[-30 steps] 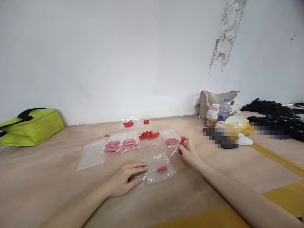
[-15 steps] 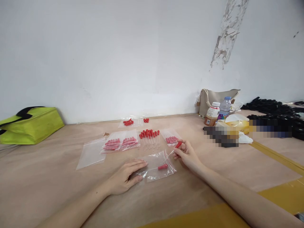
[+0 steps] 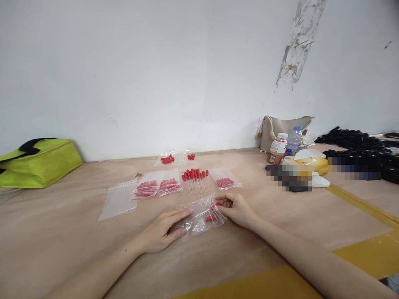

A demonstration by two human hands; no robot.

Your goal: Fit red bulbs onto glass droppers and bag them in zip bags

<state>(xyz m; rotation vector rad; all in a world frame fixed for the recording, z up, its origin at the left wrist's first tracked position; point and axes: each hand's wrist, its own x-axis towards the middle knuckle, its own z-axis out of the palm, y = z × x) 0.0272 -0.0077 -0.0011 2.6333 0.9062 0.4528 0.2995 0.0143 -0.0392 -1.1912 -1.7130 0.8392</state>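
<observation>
A clear zip bag [image 3: 199, 214] lies in front of me with one red-bulbed glass dropper [image 3: 211, 218] inside. My left hand [image 3: 165, 228] rests on the bag's left end, fingers stretched out over the plastic. At the right-hand mouth of the bag, my right hand [image 3: 238, 209] is closed on a second dropper, its red bulb [image 3: 216, 204] at the fingertips and its glass tube in the bag. Just beyond, loose droppers [image 3: 195, 178] lie side by side. Filled bags of droppers [image 3: 170, 182] sit to their left, another filled bag [image 3: 225, 179] to their right.
An unfilled zip bag [image 3: 118, 200] lies at the left. Against the wall is a bag with red bulbs [image 3: 167, 159]. A lime-green bag [image 3: 46, 164] stands far left; bottles [image 3: 277, 148], a beige bag [image 3: 266, 133] and black items [image 3: 352, 141] occupy the right.
My right hand has moved left and toward me, bringing the held dropper into the bag's mouth. My left hand stays on the bag.
</observation>
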